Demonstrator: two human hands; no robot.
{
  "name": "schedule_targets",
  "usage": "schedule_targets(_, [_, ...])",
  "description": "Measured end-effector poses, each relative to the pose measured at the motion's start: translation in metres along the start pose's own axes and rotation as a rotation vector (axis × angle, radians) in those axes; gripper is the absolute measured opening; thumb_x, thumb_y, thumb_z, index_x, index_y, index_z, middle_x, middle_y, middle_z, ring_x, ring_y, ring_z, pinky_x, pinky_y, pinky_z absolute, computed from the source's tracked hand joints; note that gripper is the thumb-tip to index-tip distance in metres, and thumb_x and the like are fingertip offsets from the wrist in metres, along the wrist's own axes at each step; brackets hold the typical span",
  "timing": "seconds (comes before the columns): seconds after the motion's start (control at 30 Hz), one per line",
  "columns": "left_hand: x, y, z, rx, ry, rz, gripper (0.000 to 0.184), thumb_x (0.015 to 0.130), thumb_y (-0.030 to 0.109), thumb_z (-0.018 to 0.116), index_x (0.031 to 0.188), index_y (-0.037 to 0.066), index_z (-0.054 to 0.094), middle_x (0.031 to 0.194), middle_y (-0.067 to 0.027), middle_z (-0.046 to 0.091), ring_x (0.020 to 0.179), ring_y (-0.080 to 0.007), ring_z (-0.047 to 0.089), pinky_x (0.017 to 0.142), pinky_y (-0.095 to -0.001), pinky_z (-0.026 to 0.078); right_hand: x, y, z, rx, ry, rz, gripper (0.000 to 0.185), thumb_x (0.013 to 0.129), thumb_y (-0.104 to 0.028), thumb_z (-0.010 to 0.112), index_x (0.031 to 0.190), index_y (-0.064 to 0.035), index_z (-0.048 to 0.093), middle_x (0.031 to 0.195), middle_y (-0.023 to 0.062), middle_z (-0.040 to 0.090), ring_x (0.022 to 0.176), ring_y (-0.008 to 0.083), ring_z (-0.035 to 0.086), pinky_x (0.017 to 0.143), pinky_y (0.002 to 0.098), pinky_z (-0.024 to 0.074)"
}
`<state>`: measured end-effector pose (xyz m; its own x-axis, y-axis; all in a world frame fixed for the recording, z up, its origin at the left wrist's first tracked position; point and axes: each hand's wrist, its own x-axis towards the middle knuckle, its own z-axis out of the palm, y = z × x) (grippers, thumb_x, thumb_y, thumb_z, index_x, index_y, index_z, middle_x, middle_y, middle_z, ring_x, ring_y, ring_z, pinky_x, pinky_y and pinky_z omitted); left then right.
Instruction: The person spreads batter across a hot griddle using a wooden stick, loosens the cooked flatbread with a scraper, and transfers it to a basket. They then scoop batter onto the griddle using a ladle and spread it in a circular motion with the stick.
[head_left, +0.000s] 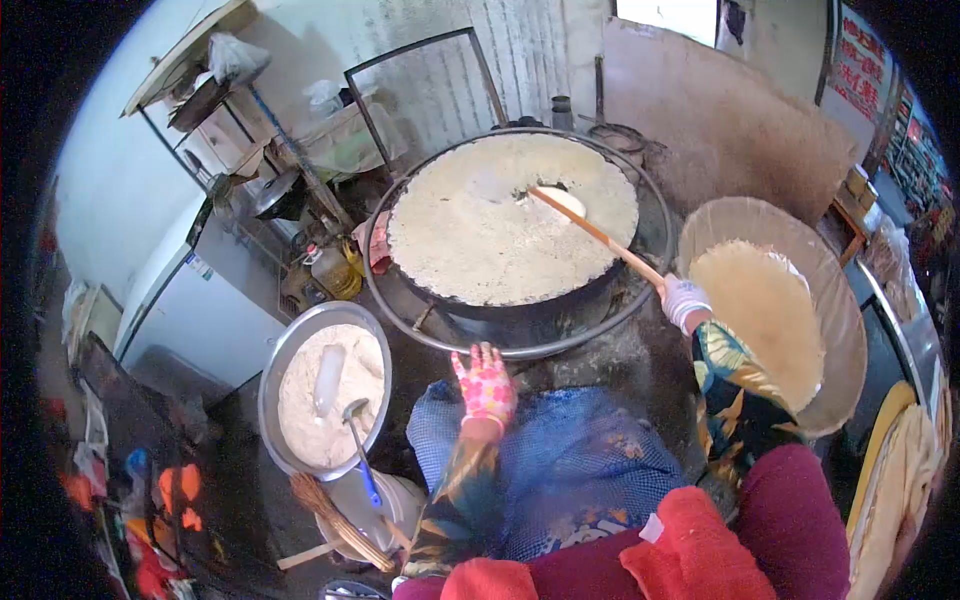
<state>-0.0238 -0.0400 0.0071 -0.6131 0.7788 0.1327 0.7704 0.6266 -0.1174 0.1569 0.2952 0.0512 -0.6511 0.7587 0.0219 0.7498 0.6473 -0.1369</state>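
A large round griddle (535,322) stands ahead of me, covered by a thin pale layer of batter (470,235) with a dark gap near its middle. My right hand (685,300), in a pale glove, is closed around the wooden handle of a spreader (605,240). The spreader's pale rounded head lies on the batter, right of the centre. In a pink patterned glove, my left hand (486,388) has its fingers stretched out at the near side of the metal ring (545,350) around the griddle. It holds nothing.
At left, a metal basin (272,400) contains pale batter, a ladle (362,450) and a clear oblong object. A brush (345,525) lies below it. To the right stands a wide lined basin (845,340) of tan batter or flour. Oil bottles (332,273) stand behind the left basin.
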Motion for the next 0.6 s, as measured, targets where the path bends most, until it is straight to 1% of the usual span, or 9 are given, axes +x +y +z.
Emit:
schedule_targets(0.1, [0.002,-0.017,-0.002,-0.031,0.012,-0.06,0.061,0.077,0.032,0.054,0.129,0.0,0.044,0.139,-0.0161,0.038,0.132,-0.0307,0.031,0.107,-0.0596,0.006,-0.016,-0.02,-0.017,-0.041,-0.043,-0.1,0.032,0.091,-0.033,0.043,0.097,-0.0044,0.056,0.082,0.0198,0.064,0.08,0.036,0.063,0.071,0.0455,0.0496])
schedule_targets(0.17, [0.011,-0.03,-0.005,0.012,-0.033,-0.095,0.061,0.08,0.034,0.05,0.13,0.0,0.043,0.14,-0.0152,0.037,0.133,-0.03,0.029,0.108,-0.0586,0.004,-0.026,-0.022,-0.022,-0.121,-0.168,-0.129,0.034,0.091,-0.035,0.043,0.1,-0.0042,0.056,0.085,0.0188,0.065,0.082,0.0357,0.063,0.073,0.0445,0.0497])
schedule_targets(0.23, [0.009,-0.045,-0.004,0.036,-0.071,-0.155,0.061,0.083,0.037,0.047,0.132,0.0,0.042,0.143,-0.0137,0.034,0.135,-0.0286,0.027,0.109,-0.0572,0.003,-0.011,0.0,-0.002,-0.058,-0.114,0.038,0.034,0.091,-0.035,0.044,0.101,-0.0047,0.056,0.09,0.0182,0.065,0.085,0.0354,0.063,0.074,0.0446,0.0497])
schedule_targets(0.3, [0.013,-0.06,-0.015,0.073,-0.146,-0.191,0.061,0.083,0.035,0.049,0.133,0.002,0.041,0.144,-0.0131,0.032,0.135,-0.0276,0.026,0.109,-0.0565,0.004,0.004,0.01,0.002,-0.001,-0.068,0.056,0.033,0.09,-0.034,0.045,0.102,-0.0052,0.056,0.09,0.0186,0.065,0.085,0.0361,0.063,0.074,0.0451,0.0496])
schedule_targets(0.37, [0.022,-0.065,-0.023,0.12,-0.243,-0.249,0.066,0.08,0.038,0.055,0.134,0.003,0.04,0.144,-0.0136,0.032,0.135,-0.0292,0.026,0.109,-0.0547,0.008,-0.006,-0.01,-0.019,0.009,-0.046,-0.032,0.033,0.09,-0.034,0.045,0.101,-0.0046,0.056,0.088,0.0199,0.064,0.084,0.0375,0.062,0.074,0.0456,0.0495])
schedule_targets(0.5, [0.027,-0.015,-0.036,-0.202,-0.017,0.043,0.061,0.078,0.034,0.059,0.13,0.005,0.044,0.137,-0.0162,0.04,0.131,-0.0331,0.03,0.109,-0.0505,0.016,-0.028,-0.021,-0.025,-0.081,-0.175,-0.177,0.035,0.09,-0.035,0.046,0.101,-0.0032,0.056,0.087,0.0206,0.064,0.084,0.0374,0.062,0.073,0.0452,0.0496])
schedule_targets(0.53, [0.027,0.0,-0.02,-0.252,0.124,0.17,0.059,0.077,0.032,0.063,0.126,0.004,0.046,0.131,-0.0159,0.045,0.126,-0.0345,0.036,0.106,-0.0508,0.023,-0.02,-0.008,-0.006,-0.042,-0.133,-0.118,0.033,0.089,-0.034,0.047,0.099,-0.0041,0.056,0.086,0.0202,0.064,0.083,0.0374,0.062,0.072,0.0454,0.0491])
schedule_targets(0.57, [0.032,0.014,-0.004,-0.251,0.175,0.255,0.05,0.076,0.032,0.063,0.116,0.004,0.052,0.12,-0.0165,0.053,0.119,-0.0343,0.044,0.103,-0.0507,0.027,-0.011,0.005,0.011,0.0,-0.089,-0.055,0.03,0.089,-0.033,0.048,0.096,-0.0051,0.056,0.085,0.0198,0.064,0.082,0.0374,0.062,0.071,0.0457,0.0487])
schedule_targets(0.6, [0.04,0.025,-0.01,-0.23,-0.026,0.214,0.042,0.077,0.029,0.061,0.111,0.005,0.054,0.116,-0.0165,0.055,0.115,-0.0336,0.046,0.103,-0.0505,0.028,-0.006,0.008,0.002,0.014,-0.079,0.012,0.031,0.088,-0.033,0.049,0.098,-0.0048,0.057,0.086,0.0194,0.064,0.082,0.0372,0.062,0.071,0.0456,0.0489])
